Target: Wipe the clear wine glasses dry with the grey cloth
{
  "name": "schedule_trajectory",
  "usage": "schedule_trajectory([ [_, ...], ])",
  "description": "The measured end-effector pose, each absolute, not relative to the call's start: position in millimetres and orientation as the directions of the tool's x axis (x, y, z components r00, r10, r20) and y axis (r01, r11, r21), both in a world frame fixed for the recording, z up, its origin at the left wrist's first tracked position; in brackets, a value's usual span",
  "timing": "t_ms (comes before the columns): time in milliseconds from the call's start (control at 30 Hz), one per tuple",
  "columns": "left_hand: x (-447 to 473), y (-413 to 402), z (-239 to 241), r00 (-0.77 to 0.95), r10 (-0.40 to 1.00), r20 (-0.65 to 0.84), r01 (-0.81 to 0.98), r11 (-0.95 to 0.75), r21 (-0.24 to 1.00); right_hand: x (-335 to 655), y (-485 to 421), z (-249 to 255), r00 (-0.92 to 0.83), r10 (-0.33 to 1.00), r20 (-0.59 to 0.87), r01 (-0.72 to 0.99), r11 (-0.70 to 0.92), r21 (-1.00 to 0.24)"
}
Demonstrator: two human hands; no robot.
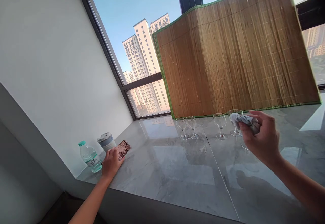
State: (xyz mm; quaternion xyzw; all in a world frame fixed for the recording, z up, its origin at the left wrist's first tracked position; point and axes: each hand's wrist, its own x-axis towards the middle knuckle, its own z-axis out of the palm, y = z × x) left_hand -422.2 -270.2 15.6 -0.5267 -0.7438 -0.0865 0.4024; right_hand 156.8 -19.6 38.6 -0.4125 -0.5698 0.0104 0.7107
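My left hand grips a phone in a brown patterned case, low over the sill beside a cup. My right hand is closed around a crumpled pale cloth, raised in front of a stemmed glass that it partly hides. To the left of that glass stands another stemmed glass. Two more, a stemmed glass and its neighbour, stand close together farther left. Part of a clear round base shows below my right hand; the rest of it is hidden.
A water bottle with a green cap and a lidded cup stand at the left by the white wall. A green-edged straw mat leans against the window behind the glasses. The grey sill ends at a front edge.
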Motion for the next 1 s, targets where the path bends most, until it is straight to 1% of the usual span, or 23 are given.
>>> schedule_trajectory([
  [67,-420,-269,18,-0.181,0.696,0.695,0.851,0.465,-0.244,156,-19,39,0.352,0.48,0.804,0.463,0.657,-0.595],
  [133,-419,-267,22,-0.283,0.659,0.696,0.835,0.526,-0.159,156,-19,39,0.355,0.482,0.801,0.466,0.652,-0.598],
  [233,-422,-263,34,-0.494,0.565,0.661,0.773,0.633,0.037,156,-19,38,0.356,0.484,0.799,0.479,0.639,-0.601],
  [333,-428,-260,49,-0.722,0.465,0.512,0.646,0.719,0.257,156,-19,37,0.354,0.501,0.789,0.489,0.62,-0.613],
  [400,-432,-259,56,-0.805,0.441,0.397,0.572,0.755,0.321,156,-19,36,0.352,0.514,0.782,0.486,0.614,-0.622],
  [467,-436,-257,61,-0.833,0.454,0.315,0.543,0.778,0.315,157,-19,36,0.348,0.516,0.783,0.486,0.615,-0.621],
  [600,-440,-252,63,-0.829,0.515,0.219,0.558,0.784,0.27,156,-18,35,0.34,0.511,0.79,0.49,0.621,-0.612],
  [800,-449,-248,61,-0.788,0.599,0.142,0.615,0.756,0.225,156,-18,36,0.338,0.523,0.783,0.487,0.614,-0.621],
  [1000,-448,-250,58,-0.735,0.669,0.111,0.678,0.726,0.11,157,-19,37,0.335,0.517,0.788,0.501,0.61,-0.614],
])
